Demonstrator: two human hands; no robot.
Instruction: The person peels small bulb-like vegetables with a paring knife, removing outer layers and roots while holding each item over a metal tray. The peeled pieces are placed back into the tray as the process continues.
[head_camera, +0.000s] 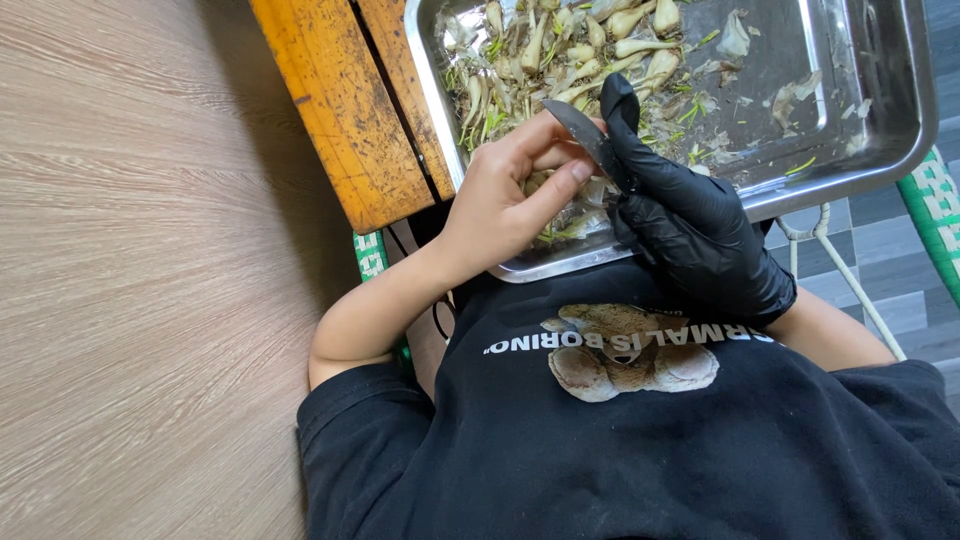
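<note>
- Your right hand (690, 235), in a black glove, is closed around the handle of a small knife (590, 135); the handle is hidden in your fist and only the dark blade shows, pointing up and to the left.
- The knife blade sits between your two hands, just above the near rim of the tray (880, 150), with its flat side touching the fingertips of your left hand (505, 195).
- Your left hand is bare, its fingers curled and pinched together against the blade. Whether it holds a bulb there you cannot tell, since fingers and blade cover the spot.
- The blade looks short, grey and slightly curved, narrowing to a point.
- The tray is shiny metal with rounded corners. Its left half holds a heap of bulbs (590, 50), pale and elongated, with green shoot bits mixed in.
- The right half of the tray is mostly bare metal with scattered peelings (790, 95).
- The tray rests on a worn orange wooden stool (345, 110), close against your black shirt (620, 440).
- A wood-pattern floor (130, 300) lies to the left, and grey tiles (890, 235) to the right.
- Your own hands block the near edge of the heap from sight.
</note>
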